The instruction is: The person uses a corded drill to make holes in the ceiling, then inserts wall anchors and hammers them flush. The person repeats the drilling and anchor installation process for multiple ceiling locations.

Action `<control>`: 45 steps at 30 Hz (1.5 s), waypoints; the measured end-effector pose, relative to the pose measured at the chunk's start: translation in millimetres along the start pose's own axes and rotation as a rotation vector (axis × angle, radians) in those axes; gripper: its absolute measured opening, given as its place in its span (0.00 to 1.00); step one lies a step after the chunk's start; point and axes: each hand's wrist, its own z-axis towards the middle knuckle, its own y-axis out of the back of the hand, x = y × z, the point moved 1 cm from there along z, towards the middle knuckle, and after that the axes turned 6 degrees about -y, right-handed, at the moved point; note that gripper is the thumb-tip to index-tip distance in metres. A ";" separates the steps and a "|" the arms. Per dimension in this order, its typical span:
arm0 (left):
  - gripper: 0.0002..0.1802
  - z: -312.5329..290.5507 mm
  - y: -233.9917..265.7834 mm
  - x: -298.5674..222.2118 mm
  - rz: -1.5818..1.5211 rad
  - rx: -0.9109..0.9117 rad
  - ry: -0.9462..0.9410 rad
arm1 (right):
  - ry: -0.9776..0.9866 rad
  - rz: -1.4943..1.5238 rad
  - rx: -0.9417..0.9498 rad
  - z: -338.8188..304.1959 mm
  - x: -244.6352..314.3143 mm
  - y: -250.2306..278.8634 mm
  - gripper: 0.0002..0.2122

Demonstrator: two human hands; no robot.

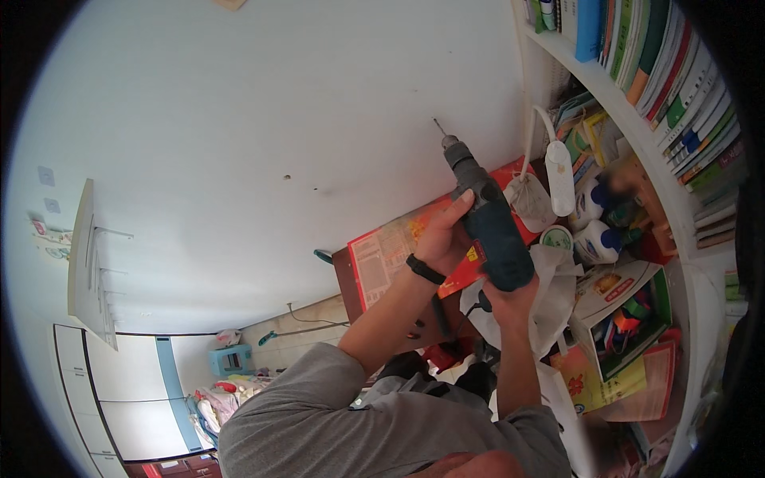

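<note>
A dark green and black power drill is held in both my hands, its thin bit pointing up toward the white wall. Whether the tip touches the wall I cannot tell. My left hand, with a black band at the wrist, grips the drill's body from the left, thumb lying along its side. At the rear end, my right hand is closed round the drill, and the drill's body hides most of its fingers. Small dark marks dot the wall left of the drill.
Below the drill stands a brown table covered with red printed sheets. To the right are a white lamp, white bottles, an open box and shelves of books. A shelf board juts from the left wall.
</note>
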 end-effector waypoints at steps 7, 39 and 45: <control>0.30 -1.9 -2.0 -0.1 0.014 0.022 -0.020 | -0.027 0.001 0.002 -2.4 -7.5 2.5 0.27; 0.29 1.6 3.7 0.3 0.005 0.017 -0.021 | 0.008 0.069 0.033 0.6 12.1 -3.1 0.26; 0.28 1.2 1.9 0.0 0.014 0.008 -0.005 | -0.003 0.049 -0.011 1.5 0.7 -0.8 0.24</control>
